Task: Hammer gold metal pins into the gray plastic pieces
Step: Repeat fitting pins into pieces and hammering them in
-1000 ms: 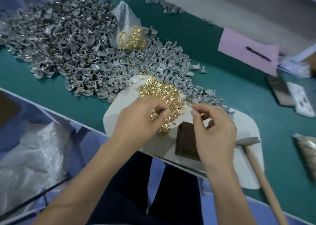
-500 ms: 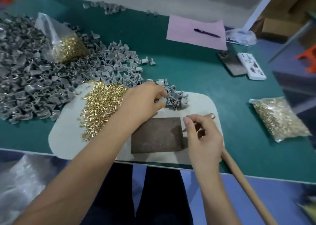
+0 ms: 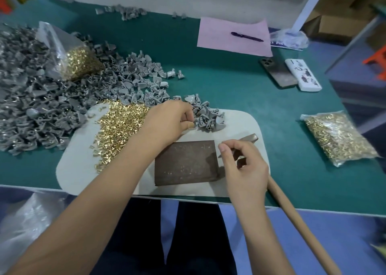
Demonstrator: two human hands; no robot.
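Gold metal pins (image 3: pixel 120 126) lie in a loose heap on the left part of the pale work mat (image 3: pixel 246 124), pointing every way, so the heap has no common axis. From the head view, they sit just beside the dark striking block (image 3: pixel 186 163), probably so that each can be taken with little reach. The gray plastic pieces (image 3: pixel 206 118) form a small cluster at the mat's far edge, joined to a much larger pile spreading left over the green table (image 3: pixel 229 91).

The left hand (image 3: pixel 169 124) reaches over the pins, its fingers curled and pinching at a gray piece at the cluster's near edge. The right hand (image 3: pixel 244 166) hovers beside the block, thumb and forefinger pressed together; whether a pin sits between them cannot be told. Under it lies the hammer (image 3: pixel 292 216), its head (image 3: pixel 249 138) on the mat and its handle running back toward the person, ready to be grasped.
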